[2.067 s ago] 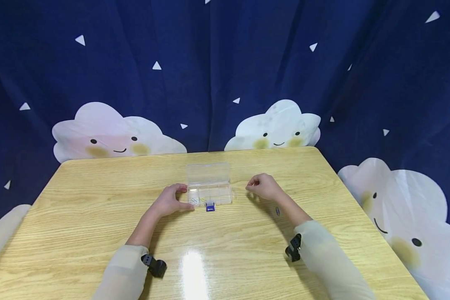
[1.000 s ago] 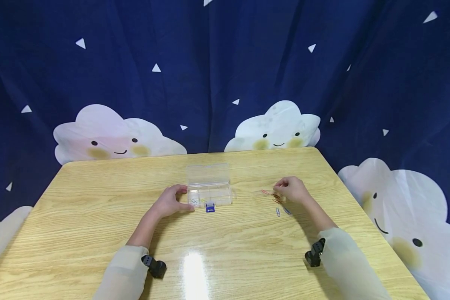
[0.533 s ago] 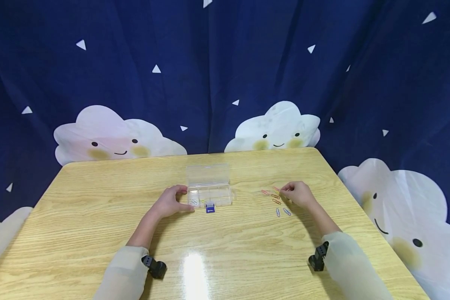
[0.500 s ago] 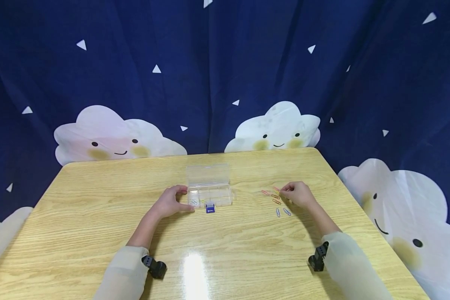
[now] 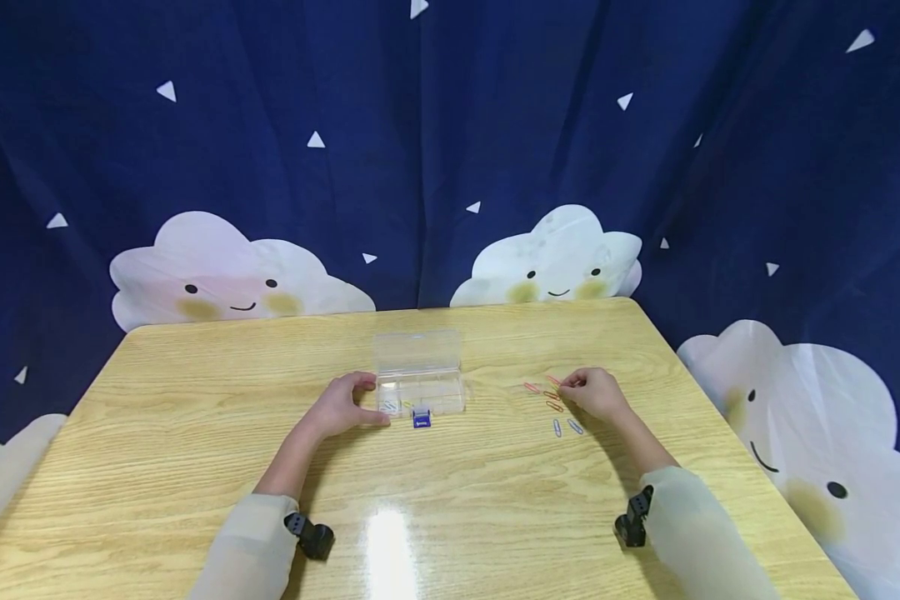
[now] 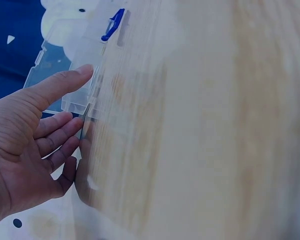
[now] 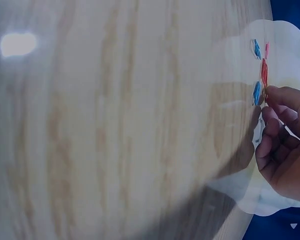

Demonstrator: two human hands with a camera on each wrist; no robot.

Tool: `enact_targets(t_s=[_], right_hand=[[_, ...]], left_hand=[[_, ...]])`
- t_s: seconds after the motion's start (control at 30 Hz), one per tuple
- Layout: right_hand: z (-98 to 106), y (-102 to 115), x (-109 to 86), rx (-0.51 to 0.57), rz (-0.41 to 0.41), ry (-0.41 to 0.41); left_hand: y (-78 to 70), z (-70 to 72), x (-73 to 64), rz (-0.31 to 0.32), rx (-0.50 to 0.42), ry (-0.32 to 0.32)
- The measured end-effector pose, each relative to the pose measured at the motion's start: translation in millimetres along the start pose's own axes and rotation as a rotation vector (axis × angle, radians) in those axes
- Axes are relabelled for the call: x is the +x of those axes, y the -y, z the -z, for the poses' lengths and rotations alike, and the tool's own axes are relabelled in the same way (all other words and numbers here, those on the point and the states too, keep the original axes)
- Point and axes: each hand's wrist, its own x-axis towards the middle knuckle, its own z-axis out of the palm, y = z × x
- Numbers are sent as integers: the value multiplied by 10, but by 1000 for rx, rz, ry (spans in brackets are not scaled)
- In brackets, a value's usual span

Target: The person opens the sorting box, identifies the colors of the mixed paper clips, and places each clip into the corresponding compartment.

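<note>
A clear plastic compartment box point(image 5: 435, 390) lies on the table with its lid point(image 5: 417, 352) raised and a blue latch point(image 5: 422, 419) at the front. My left hand point(image 5: 337, 406) grips its left end, thumb at the front edge and fingers at the side. Pale paper clips point(image 5: 390, 407) sit in the front left compartment, and something yellow point(image 5: 408, 404) in the one beside it. To the right, my right hand point(image 5: 594, 394) pinches with thumb and index finger at a small paper clip, mostly hidden by the fingertips. Red paper clips point(image 5: 553, 407) and blue paper clips point(image 5: 574, 427) lie around them.
The wooden table point(image 5: 450, 508) has its far edge against a dark blue curtain point(image 5: 420, 150) printed with clouds. A pink paper clip point(image 5: 532, 388) lies between the box and my right hand. A black wrist camera point(image 5: 632, 518) sits on each sleeve.
My right hand went from near the box rightward to the loose paper clips, uncovering several, and its fingertips now cover the yellow one seen beside them. The left hand stays on the box.
</note>
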Motion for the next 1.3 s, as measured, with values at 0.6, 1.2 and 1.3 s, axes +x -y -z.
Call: enact_targets(t_s=[0.6, 1.2, 1.3], right_hand=[[-20, 21, 33, -23, 17, -1], [89, 104, -18, 48, 27, 34], [90, 122, -25, 51, 30, 29]], left_hand=[[2, -2, -1, -4, 7, -6], [10, 5, 8, -2, 6, -6], [2, 5, 9, -1, 5, -1]])
